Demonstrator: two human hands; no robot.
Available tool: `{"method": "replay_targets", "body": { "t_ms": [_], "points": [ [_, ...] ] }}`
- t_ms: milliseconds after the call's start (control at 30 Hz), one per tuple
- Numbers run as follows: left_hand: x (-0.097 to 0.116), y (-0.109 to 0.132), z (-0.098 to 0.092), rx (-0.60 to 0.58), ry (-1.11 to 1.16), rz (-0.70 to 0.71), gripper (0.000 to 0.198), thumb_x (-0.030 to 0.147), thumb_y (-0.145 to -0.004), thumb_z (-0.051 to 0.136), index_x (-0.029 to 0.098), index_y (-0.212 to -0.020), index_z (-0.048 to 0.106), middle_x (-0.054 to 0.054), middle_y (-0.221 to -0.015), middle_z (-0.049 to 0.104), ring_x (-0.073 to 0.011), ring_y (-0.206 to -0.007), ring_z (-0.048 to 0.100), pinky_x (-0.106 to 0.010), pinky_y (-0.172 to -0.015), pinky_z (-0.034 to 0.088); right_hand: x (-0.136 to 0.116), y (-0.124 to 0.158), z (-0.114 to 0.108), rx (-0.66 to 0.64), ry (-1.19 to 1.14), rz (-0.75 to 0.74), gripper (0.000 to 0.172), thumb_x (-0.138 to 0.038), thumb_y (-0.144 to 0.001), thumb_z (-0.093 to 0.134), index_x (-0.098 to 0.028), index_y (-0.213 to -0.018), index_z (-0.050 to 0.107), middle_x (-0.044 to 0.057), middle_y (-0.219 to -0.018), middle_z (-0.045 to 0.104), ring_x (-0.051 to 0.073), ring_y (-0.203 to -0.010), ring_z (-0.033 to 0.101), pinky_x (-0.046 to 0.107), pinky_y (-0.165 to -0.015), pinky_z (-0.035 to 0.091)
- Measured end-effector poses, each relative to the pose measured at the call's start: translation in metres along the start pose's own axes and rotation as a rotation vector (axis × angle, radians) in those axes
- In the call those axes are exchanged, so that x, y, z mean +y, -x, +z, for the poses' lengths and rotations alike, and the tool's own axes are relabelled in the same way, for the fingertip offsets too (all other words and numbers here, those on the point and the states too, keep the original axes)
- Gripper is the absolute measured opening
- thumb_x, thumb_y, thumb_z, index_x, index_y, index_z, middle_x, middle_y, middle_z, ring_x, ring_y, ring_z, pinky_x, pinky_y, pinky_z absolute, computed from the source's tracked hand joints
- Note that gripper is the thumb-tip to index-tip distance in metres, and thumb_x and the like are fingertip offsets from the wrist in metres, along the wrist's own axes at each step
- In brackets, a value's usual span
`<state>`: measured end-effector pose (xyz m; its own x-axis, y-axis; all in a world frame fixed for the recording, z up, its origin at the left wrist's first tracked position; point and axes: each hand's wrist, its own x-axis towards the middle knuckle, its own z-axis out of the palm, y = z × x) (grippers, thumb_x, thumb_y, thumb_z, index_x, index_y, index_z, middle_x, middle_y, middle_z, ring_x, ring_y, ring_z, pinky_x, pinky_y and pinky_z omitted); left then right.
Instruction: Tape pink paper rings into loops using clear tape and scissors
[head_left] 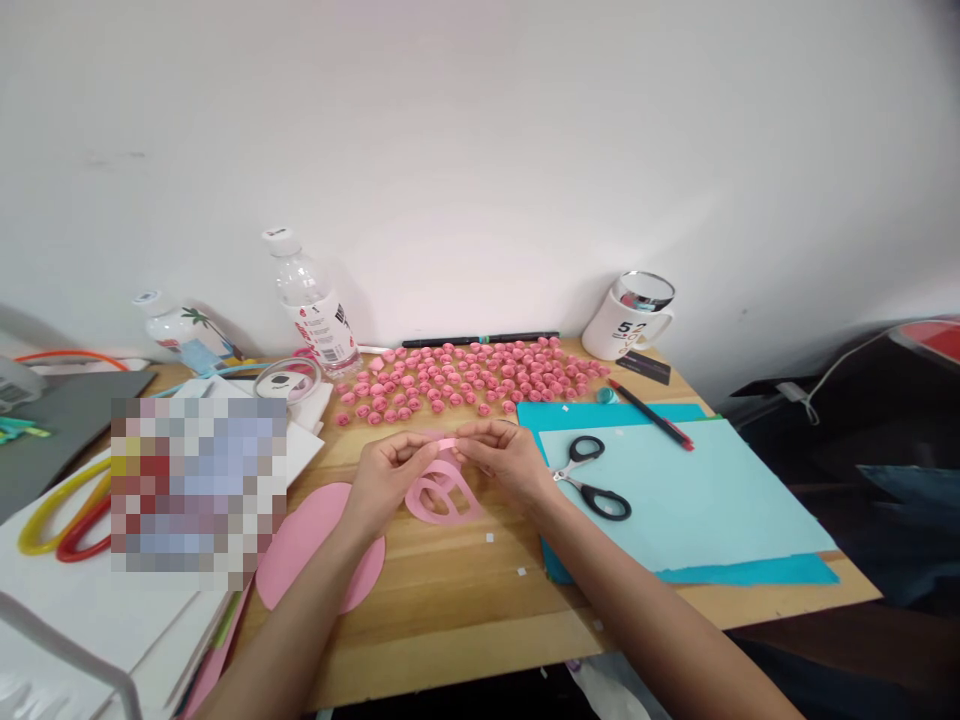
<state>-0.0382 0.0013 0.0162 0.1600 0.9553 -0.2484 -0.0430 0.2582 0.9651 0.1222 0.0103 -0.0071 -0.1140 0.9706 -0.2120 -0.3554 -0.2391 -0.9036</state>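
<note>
Between my two hands is a long pink paper strip (448, 508), its lower part hanging in loose spiral loops over the wooden table. My left hand (390, 470) pinches one part of the strip between thumb and fingers. Just to the right, my right hand (506, 455) pinches it too, the fingertips of both hands close together. A flat round pink paper disc (304, 530) lies under my left forearm. Behind my hands spread many small rolled pink paper roses (465, 375). Black-handled scissors (600, 500) rest to the right, their blades partly hidden by my right hand.
Light blue paper sheets (697, 490) lie at right, with a black and red pen (652, 415) on them. A white mug (626, 320) and a plastic bottle (311, 310) stand by the wall. Papers and yellow and red handles (75, 515) occupy the left side.
</note>
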Motion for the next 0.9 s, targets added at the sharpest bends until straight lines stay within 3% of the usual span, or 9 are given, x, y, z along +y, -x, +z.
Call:
{"method": "replay_targets", "body": {
  "t_ms": [333,567,900],
  "points": [
    [-0.0039,-0.0006,-0.0018,-0.042,-0.021,0.016,0.023,0.035,-0.07,0.068,0.013,-0.076,0.065,-0.002,-0.063,0.068,-0.0134,-0.042,0.06,-0.023,-0.038,0.05,-0.0031,0.0036,0.0012,-0.05,0.042,-0.049,0.019,-0.028,-0.059,0.076,-0.014,-0.065,0.064,-0.001,-0.059,0.065,0.009,-0.055,0.057,0.022,-0.057,0.044],
    [-0.0037,-0.0011,-0.0025,-0.011,-0.004,0.016,0.022,0.035,-0.07,0.067,0.014,-0.075,0.065,0.0,-0.059,0.067,-0.0127,-0.037,0.058,-0.022,-0.036,0.048,-0.0013,0.0018,0.0009,-0.015,0.101,-0.09,0.018,-0.031,-0.061,0.074,-0.015,-0.067,0.068,-0.001,-0.056,0.064,0.009,-0.052,0.054,0.023,-0.054,0.042],
    [0.0004,0.0001,-0.0005,-0.003,-0.013,-0.007,0.025,0.035,-0.068,0.069,0.013,-0.08,0.067,-0.002,-0.063,0.069,-0.0106,-0.039,0.057,-0.02,-0.038,0.046,0.0015,0.0015,-0.0011,-0.051,0.066,-0.026,0.024,-0.033,-0.061,0.075,-0.015,-0.076,0.07,0.004,-0.071,0.07,0.015,-0.063,0.063,0.025,-0.058,0.046]
  ]
}}
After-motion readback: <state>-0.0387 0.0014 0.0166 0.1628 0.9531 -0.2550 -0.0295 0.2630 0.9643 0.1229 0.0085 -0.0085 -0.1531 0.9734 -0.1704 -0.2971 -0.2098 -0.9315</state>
